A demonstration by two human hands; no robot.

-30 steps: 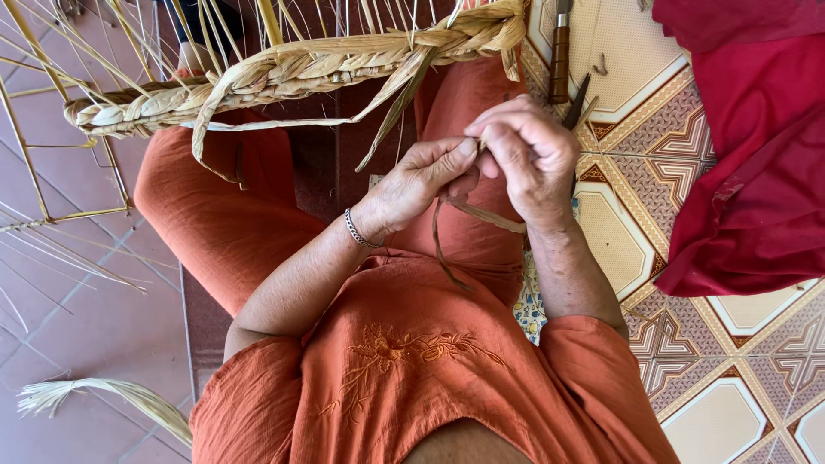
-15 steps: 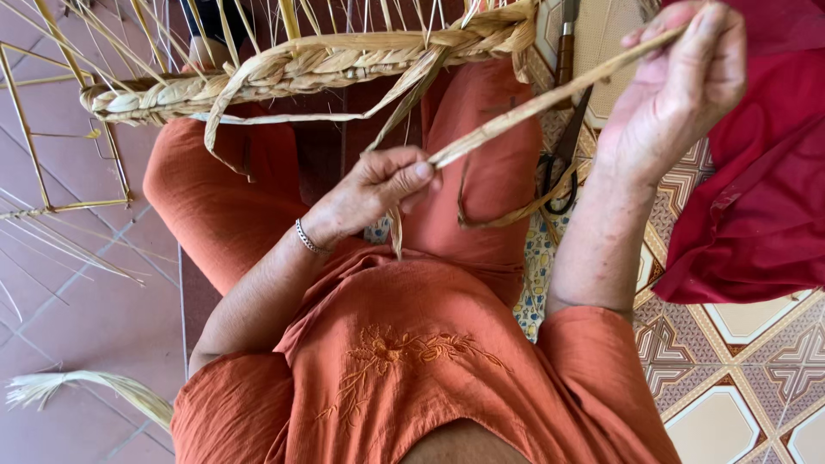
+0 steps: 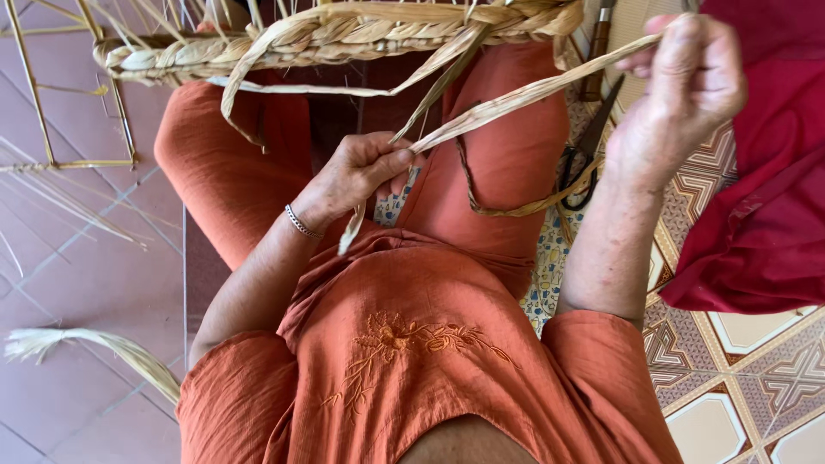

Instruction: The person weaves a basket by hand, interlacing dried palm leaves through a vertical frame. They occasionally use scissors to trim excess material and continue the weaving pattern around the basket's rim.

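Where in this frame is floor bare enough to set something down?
Bare pink tiled floor lies between the loose straw bundle and the thin reed frame. Patterned tiles below the red cloth are bare too. The lap is crowded: left hand, strip, scissors.

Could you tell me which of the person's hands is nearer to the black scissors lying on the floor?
Right. The right hand is raised just above and right of the scissors, gripping a straw strip; the left hand is far off, over the lap.

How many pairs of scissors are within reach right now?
1: black-handled scissors lie on the patterned cloth beside the right forearm, partly behind a straw strip. Others may be hidden.
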